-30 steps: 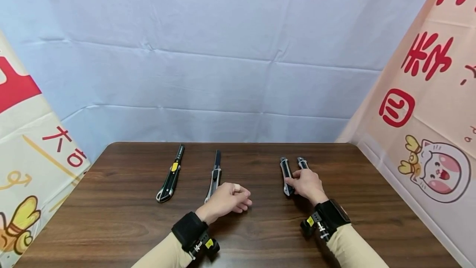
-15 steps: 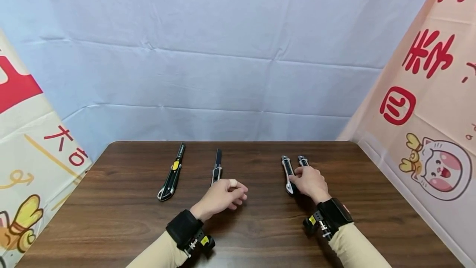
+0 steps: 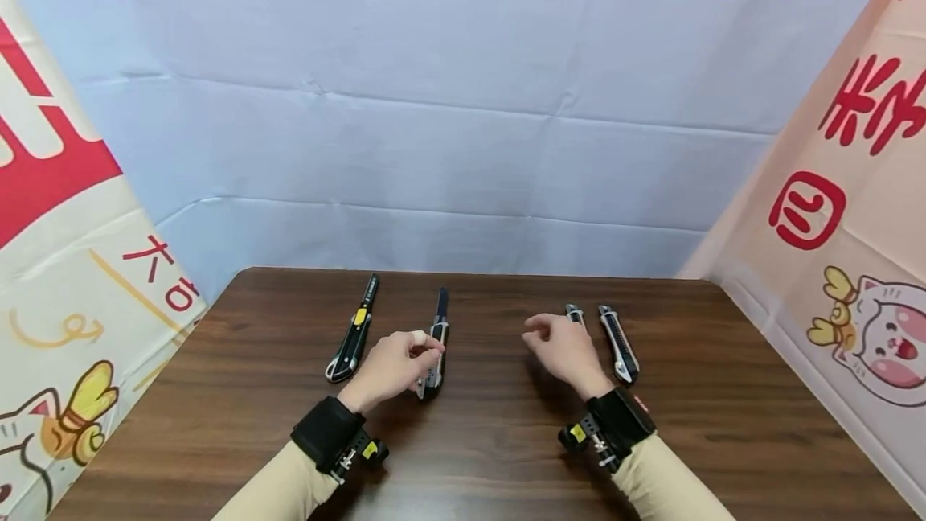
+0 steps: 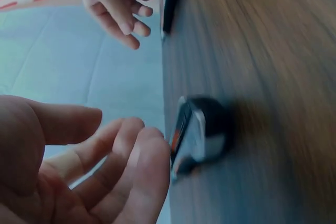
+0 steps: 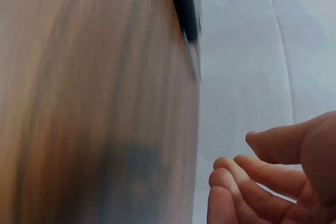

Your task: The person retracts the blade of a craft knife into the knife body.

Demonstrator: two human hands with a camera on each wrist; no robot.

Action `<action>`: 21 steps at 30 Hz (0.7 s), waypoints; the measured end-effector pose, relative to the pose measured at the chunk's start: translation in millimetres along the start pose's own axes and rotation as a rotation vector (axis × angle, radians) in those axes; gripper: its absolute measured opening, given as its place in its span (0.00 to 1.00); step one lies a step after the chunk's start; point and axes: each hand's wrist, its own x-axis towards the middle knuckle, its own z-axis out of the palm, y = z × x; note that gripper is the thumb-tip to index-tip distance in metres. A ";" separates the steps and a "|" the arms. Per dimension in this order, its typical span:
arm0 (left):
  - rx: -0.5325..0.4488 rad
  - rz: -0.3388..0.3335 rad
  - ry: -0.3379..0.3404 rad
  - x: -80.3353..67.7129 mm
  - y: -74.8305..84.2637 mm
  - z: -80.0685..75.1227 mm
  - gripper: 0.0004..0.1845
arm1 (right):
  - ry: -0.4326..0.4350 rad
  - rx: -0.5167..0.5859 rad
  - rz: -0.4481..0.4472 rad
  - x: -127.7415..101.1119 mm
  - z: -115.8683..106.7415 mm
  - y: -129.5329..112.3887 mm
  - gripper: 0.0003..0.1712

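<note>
On table (image 3: 492,441), left to right: first cutter (image 3: 350,336), second cutter (image 3: 439,334), third cutter (image 3: 575,314), fourth cutter (image 3: 619,346). Between first and second, partly hiding second: left hand (image 3: 393,367). Left of fourth, partly hiding third: right hand (image 3: 567,352). Behind table: backdrop (image 3: 448,143). Flanking: left banner (image 3: 58,207), right banner (image 3: 861,207).

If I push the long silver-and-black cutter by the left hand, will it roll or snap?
The long silver-and-black cutter probably won't roll: it lies flat on the dark brown wooden table. Its thin dark blade sticks out, so that bit might snap. It may slide easily, because the table looks smooth.
</note>
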 end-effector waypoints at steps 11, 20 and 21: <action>0.376 -0.114 0.178 3.7 -6.8 2.7 0.17 | -0.123 0.054 -0.020 6.4 46.5 -47.0 0.12; 0.587 -0.194 0.161 13.0 -2.7 20.0 0.22 | -0.139 0.059 0.004 5.7 52.5 -52.7 0.10; 0.604 -0.200 0.160 13.9 -2.4 21.8 0.23 | -0.141 0.062 0.004 5.8 52.9 -53.0 0.09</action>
